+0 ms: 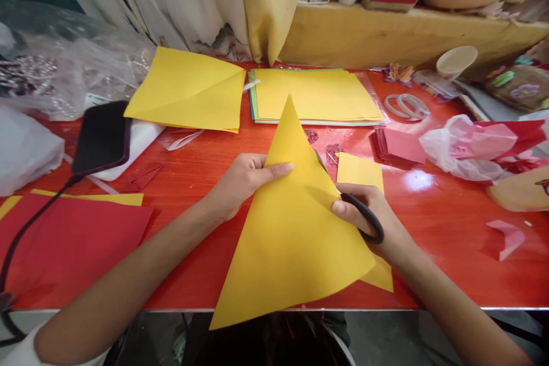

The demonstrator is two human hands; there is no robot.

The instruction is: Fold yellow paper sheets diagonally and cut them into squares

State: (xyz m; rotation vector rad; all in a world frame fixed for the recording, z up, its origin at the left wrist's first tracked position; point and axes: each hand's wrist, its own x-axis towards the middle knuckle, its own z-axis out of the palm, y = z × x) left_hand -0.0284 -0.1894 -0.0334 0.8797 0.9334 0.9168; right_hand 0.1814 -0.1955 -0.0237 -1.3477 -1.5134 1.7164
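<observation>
A large yellow paper triangle (295,229), its point upward, is held over the near edge of the red table. My left hand (244,183) pinches its left side, thumb on top and fingers behind. My right hand (369,211) grips black-handled scissors (368,222) at the triangle's right edge. Part of a blade shows beyond that edge; the rest is hidden by the paper and my fingers. Under my right hand lies a yellow paper strip (358,168), partly covered by the triangle.
Yellow sheets (193,88) and a paper stack (317,94) lie at the back. On the left are a phone (103,134) with a cable and red paper (72,234). Red paper squares (397,146), tape rolls (406,107) and a paper cup (457,62) stand right.
</observation>
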